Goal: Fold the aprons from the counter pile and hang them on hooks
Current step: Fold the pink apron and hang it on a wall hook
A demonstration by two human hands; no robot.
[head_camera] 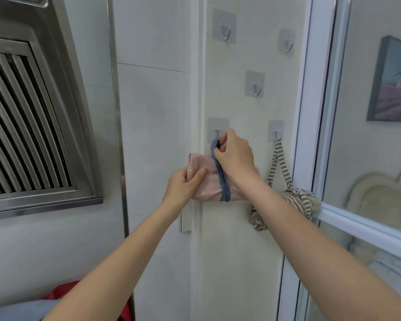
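Low in the view, red and pale blue cloth (63, 295) may be more aprons. The left hand (183, 184) grips the folded pink fabric apron (204, 181); the right hand (235, 154) pinches its blue strap (221, 174) at the lower-left metal hook (217, 133). One striped beige apron bundle (294, 200) already hangs. Five adhesive hooks: three free.

The folded apron (205, 179) is pale pink, its strap (220, 172) slate blue. The hung apron (294, 200) is striped brown and cream. Hooks (255, 88) are silver on clear pads, the wall (236, 251) cream, the picture (394, 82) purple and teal.
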